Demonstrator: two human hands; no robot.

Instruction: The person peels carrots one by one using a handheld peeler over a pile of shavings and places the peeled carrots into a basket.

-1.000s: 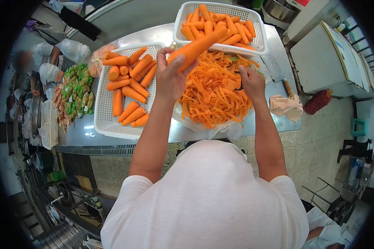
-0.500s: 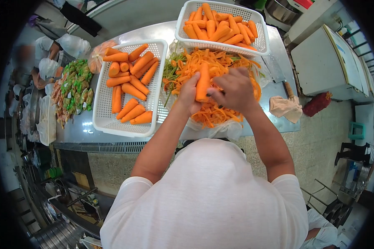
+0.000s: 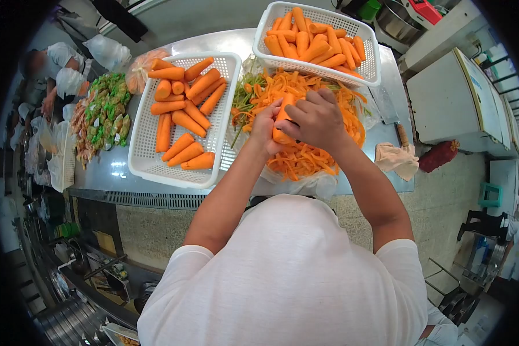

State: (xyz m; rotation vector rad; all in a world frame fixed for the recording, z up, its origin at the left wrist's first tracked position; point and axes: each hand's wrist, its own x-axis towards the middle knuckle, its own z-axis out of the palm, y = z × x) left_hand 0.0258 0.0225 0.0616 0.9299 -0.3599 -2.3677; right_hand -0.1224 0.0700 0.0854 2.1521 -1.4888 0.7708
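Note:
My left hand is wrapped round a carrot that points away from me. Over the carrot's right side is my right hand, its fingers curled; a small dark thing shows at the fingertips, too small to make out. Orange peelings lie in a heap beneath both hands, with green stems at its left edge. To the left, a white basket holds several carrots. A second white basket with several carrots stands behind the heap.
A cleaver lies right of the heap, near a beige cloth. Green-wrapped bundles cover the table's left end. People stand beyond it at the far left. A dark red sack is beyond the right edge.
My right hand has shifted slightly left, closer over the carrot, and its fingers are more curled. The carrot is now more covered. The whole view has shifted slightly.

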